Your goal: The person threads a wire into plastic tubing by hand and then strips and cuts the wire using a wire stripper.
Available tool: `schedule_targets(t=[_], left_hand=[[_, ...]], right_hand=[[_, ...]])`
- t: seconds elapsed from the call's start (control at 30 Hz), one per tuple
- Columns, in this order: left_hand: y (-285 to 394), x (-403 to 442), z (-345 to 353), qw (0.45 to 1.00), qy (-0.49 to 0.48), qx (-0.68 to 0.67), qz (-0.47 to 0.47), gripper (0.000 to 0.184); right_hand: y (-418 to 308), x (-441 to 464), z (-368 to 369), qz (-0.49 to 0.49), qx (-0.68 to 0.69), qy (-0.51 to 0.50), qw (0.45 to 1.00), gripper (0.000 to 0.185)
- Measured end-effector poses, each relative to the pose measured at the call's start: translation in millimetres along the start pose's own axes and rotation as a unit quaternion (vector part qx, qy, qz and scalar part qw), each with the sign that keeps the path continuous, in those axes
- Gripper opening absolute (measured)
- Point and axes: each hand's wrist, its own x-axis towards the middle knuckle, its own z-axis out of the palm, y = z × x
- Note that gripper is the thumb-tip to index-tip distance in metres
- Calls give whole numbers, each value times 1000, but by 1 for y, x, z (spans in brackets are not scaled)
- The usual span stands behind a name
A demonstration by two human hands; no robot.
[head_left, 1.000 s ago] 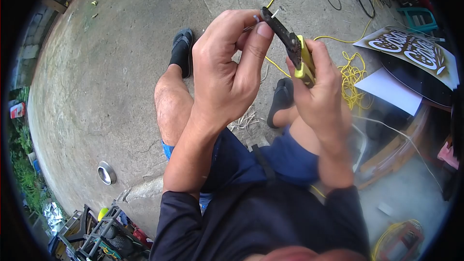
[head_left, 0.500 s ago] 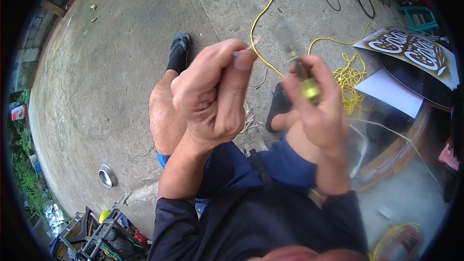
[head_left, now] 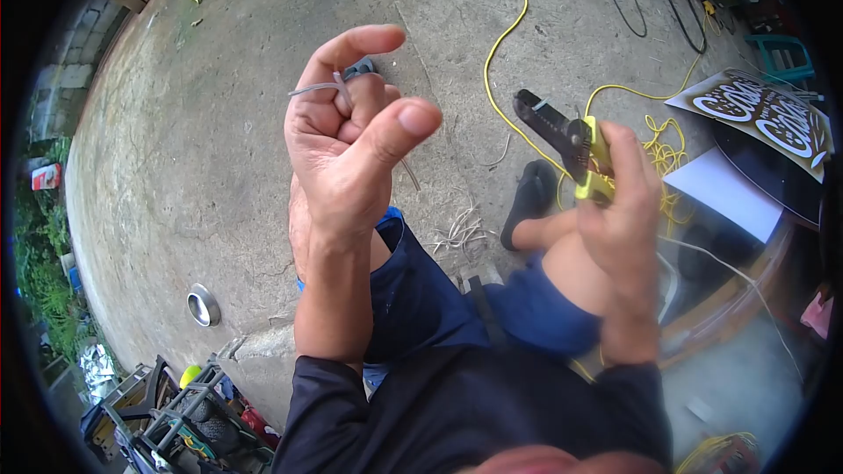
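Note:
My left hand [head_left: 347, 132] is raised over the floor, with thumb and index finger apart and the other fingers curled. A thin grey wire [head_left: 315, 88] is caught among those curled fingers, one end sticking out to the left. Another short wire end [head_left: 411, 175] shows below the hand. My right hand [head_left: 619, 211] grips a wire stripper [head_left: 562, 136] by its yellow-green handles, black jaws pointing up and left. Between the two hands is a gap, and the stripper touches no wire.
Cut wire scraps [head_left: 461, 230] lie on the concrete floor [head_left: 202, 123] between the feet. A yellow cord [head_left: 496, 61] runs to a tangled heap at right. Printed sign sheets [head_left: 760, 110] stand at the right, a metal bowl [head_left: 203, 305] at lower left.
My left thumb and index finger have come apart from their pinch on a wire with bare copper strands. The stripper has turned, its jaws now in plain view, and the right hand sits slightly farther right.

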Motion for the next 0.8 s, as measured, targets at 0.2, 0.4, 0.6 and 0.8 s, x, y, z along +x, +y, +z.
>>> schedule_targets(t=[0.2, 0.4, 0.6, 0.8], left_hand=[[3, 3, 12, 966, -90, 230, -70, 49], [3, -1, 21, 933, -79, 297, -185, 24], [-16, -1, 12, 968, -41, 187, -162, 18], [14, 19, 13, 892, -276, 220, -283, 25]], right_hand=[[1, -2, 3, 9, -78, -45, 996, 47], [5, -4, 2, -8, -107, -76, 991, 41], [9, -5, 1, -13, -119, -93, 988, 49], [34, -6, -6, 48, -86, -40, 994, 55]])
